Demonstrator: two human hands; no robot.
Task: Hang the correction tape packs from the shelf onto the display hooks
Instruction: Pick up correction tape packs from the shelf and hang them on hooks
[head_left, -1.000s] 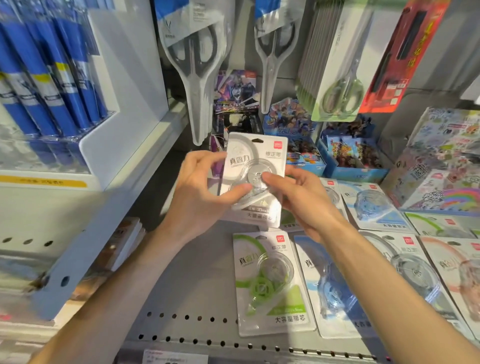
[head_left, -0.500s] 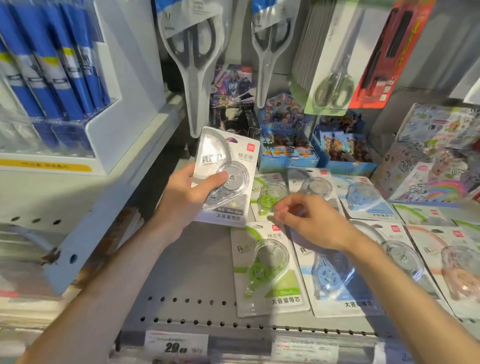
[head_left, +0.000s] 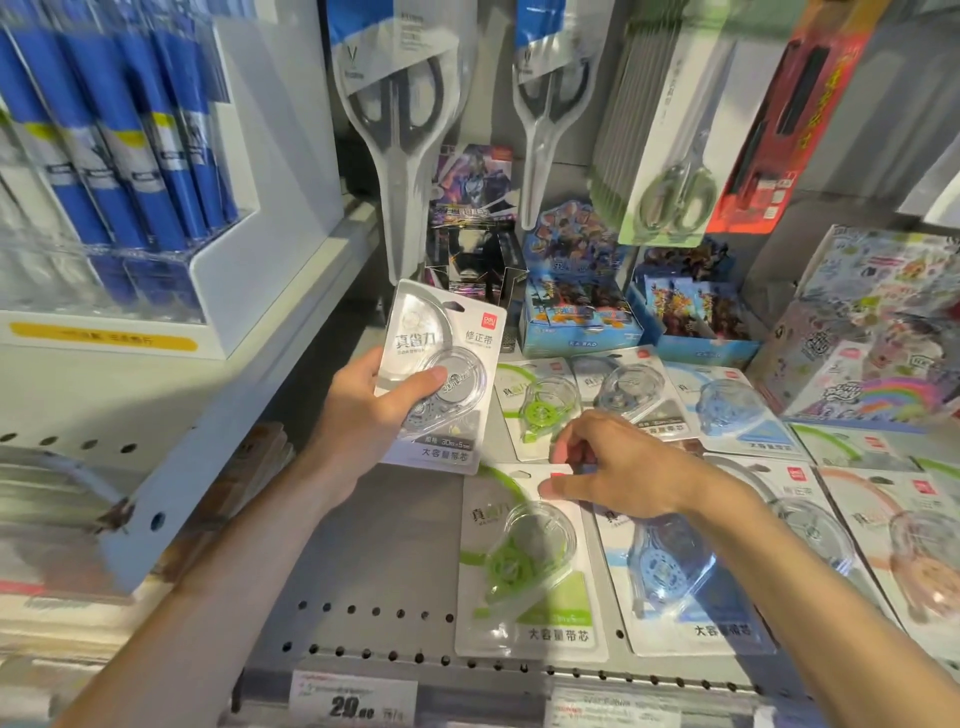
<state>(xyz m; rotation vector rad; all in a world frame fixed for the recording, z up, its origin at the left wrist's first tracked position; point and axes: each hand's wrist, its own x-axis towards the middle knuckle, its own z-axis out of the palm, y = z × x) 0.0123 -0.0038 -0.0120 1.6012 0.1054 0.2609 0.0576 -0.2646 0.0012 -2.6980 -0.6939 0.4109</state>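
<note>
Head view shows the left hand (head_left: 371, 410) holding a grey pack (head_left: 441, 379) upright, while the right hand (head_left: 618, 470), fingers curled, touches the top of the green pack (head_left: 524, 566) lying flat just below it on the shelf (head_left: 374, 561).

Grey-and-white correction tape pack (head_left: 441, 374), green-striped pack (head_left: 524, 566), pale blue pack (head_left: 670, 566), rainbow-printed box (head_left: 878, 384)

Bare grey shelf (head_left: 384, 545) strip at 7 o'clock, between left forearm and green pack (head_left: 524, 566): free lane for hand. From 5 to 3 o'clock, flat correction tape packs (head_left: 675, 566) cover shelf edge to edge, some overlapping. At 12 o'clock, hanging scissors packs (head_left: 400, 135) come low over card boxes (head_left: 576, 306), narrow gap. At 9 o'clock, white pen display (head_left: 249, 291) walls side. Sticker boxes (head_left: 872, 332) block 2 o'clock.
</note>
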